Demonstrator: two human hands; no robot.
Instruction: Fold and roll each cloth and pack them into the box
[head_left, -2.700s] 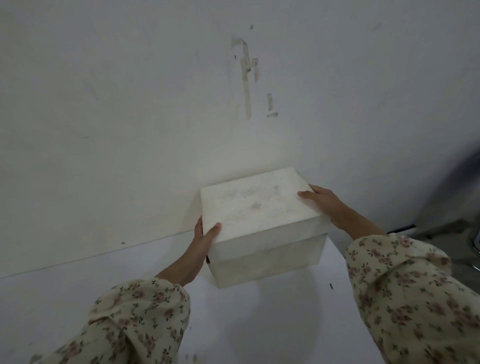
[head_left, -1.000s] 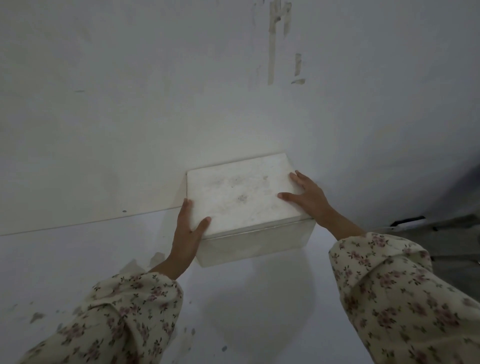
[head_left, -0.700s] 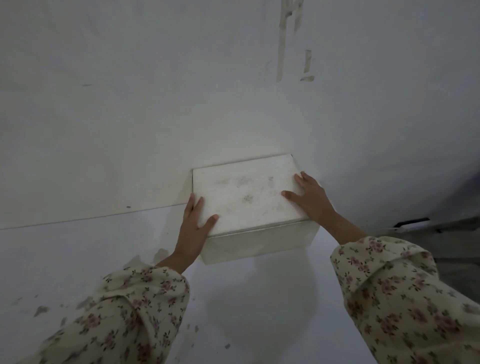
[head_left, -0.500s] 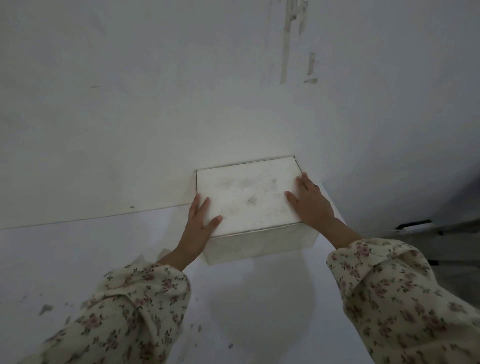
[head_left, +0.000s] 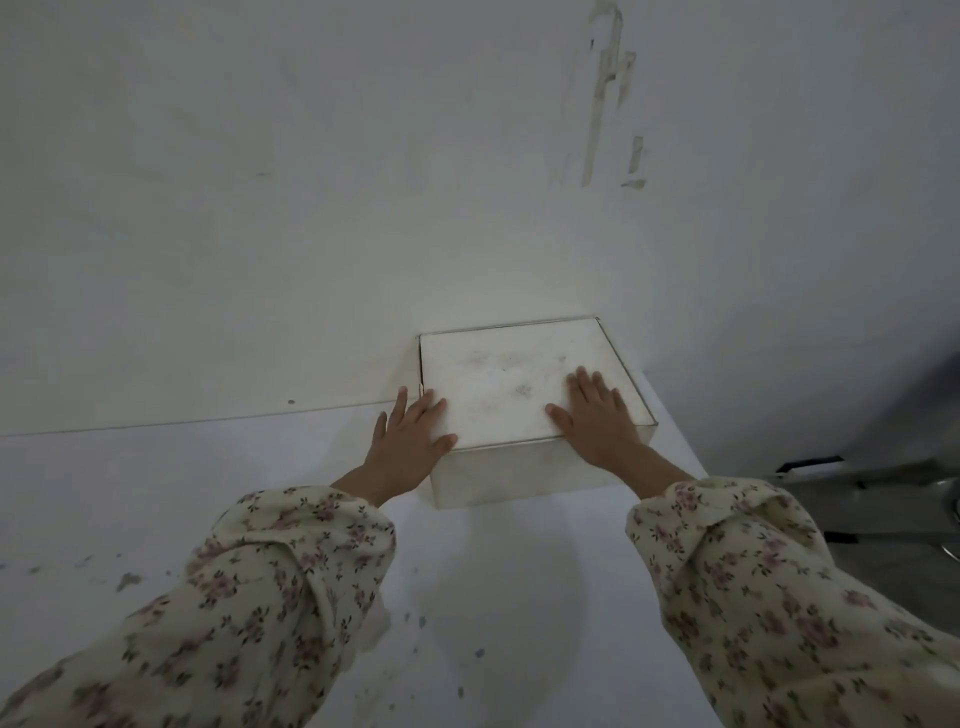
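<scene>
A white box (head_left: 498, 384) with its lid on stands on the white table (head_left: 156, 493), pushed back against the wall. My left hand (head_left: 410, 436) lies flat over the lid's front left corner, fingers spread and straight. My right hand (head_left: 597, 415) presses flat on the lid's front right part, fingers straight. No cloth is in view; the box's inside is hidden by the lid.
The white wall (head_left: 311, 208) rises right behind the box, with peeling tape marks (head_left: 605, 93) high up. The table's right edge runs just right of the box. Beyond it is a dark floor with metal parts (head_left: 883, 483).
The box was held by its sides off the wall, then set down against the wall. Both hands slid from the sides up onto the lid and now lie flat.
</scene>
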